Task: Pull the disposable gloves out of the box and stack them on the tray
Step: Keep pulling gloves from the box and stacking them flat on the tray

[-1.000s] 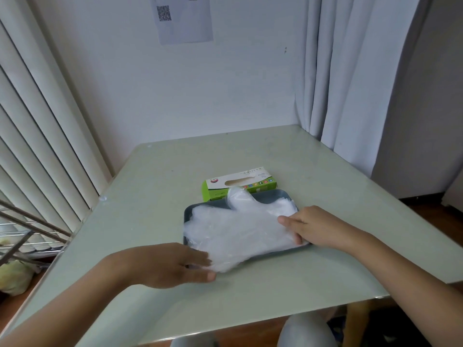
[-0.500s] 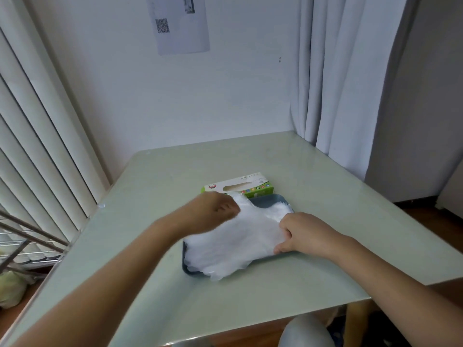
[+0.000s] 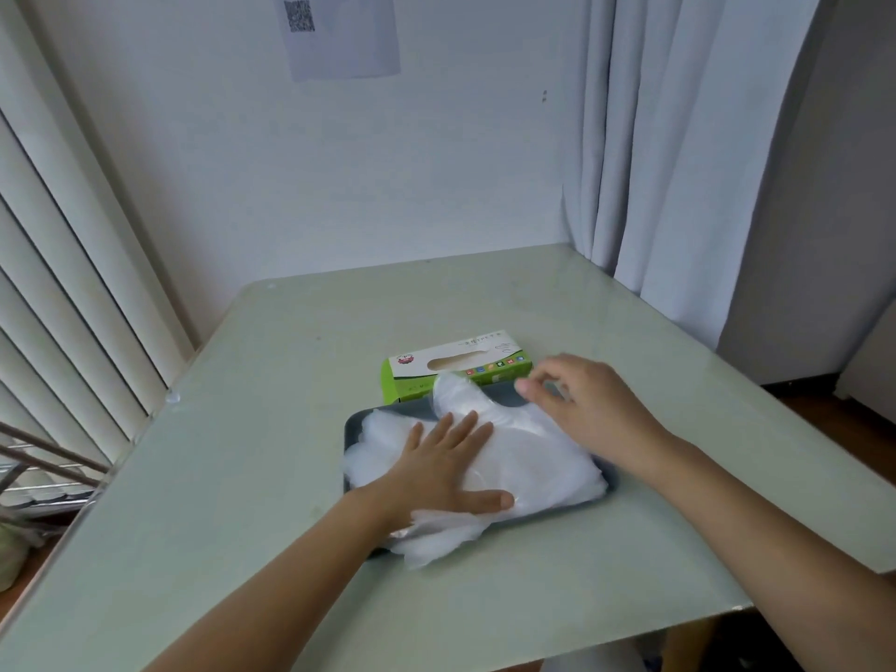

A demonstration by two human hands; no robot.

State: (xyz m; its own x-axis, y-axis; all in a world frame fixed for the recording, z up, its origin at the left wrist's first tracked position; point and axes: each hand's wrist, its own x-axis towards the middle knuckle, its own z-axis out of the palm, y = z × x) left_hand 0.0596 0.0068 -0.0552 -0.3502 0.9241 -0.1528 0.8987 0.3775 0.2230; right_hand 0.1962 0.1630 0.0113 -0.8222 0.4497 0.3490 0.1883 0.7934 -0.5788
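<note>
On one tray (image 3: pixel 350 431), flat left hand (image 3: pixel 443 470) presses glove pile (image 3: pixel 538 458) (one box (image 3: pixel 412 380) behind); right hand (image 3: pixel 591 405): grip unclear.

- QR code (image 3: pixel 299 15) showing in upper left corner of paper sheet (image 3: pixel 349 36) hanging on wall beyond far edge of table (image 3: pixel 291 356); no readable words showing around it.
- Green-and-white box (image 3: pixel 456 363) lying near table's middle, carrying only other print.
- Round red logo (image 3: pixel 406 359) sitting at left end of box top; lettering blurring out.
- Thin text line running along top's far edge, too small for reading.
- Row of small coloured icons (image 3: pixel 494 366) running along top's near right edge; nothing legible.
</note>
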